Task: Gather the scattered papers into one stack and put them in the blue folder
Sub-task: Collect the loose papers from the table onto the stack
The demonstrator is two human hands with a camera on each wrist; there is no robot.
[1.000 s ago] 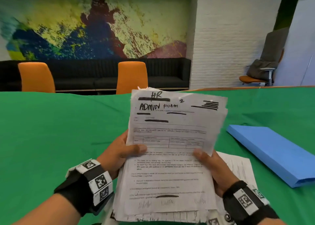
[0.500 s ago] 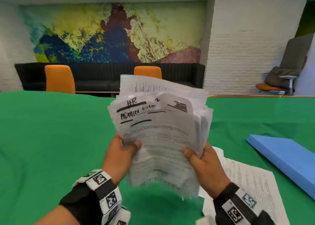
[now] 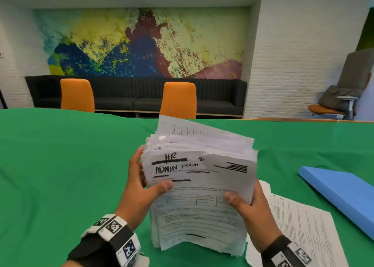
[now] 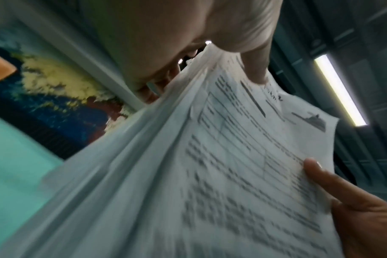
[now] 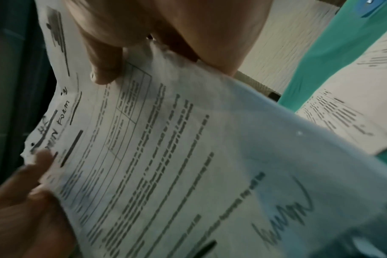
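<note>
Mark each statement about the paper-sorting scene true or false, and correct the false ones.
1. Both hands hold the stack. True: the left hand and right hand each have a grip on it.
2. The folder lies open. False: it is closed, on the cloth.
3. Loose sheets lie on the cloth by the right hand. True.
4. The top sheet reads "ADMIN FORM". True.
5. The two chairs behind the table are blue. False: they are orange.
</note>
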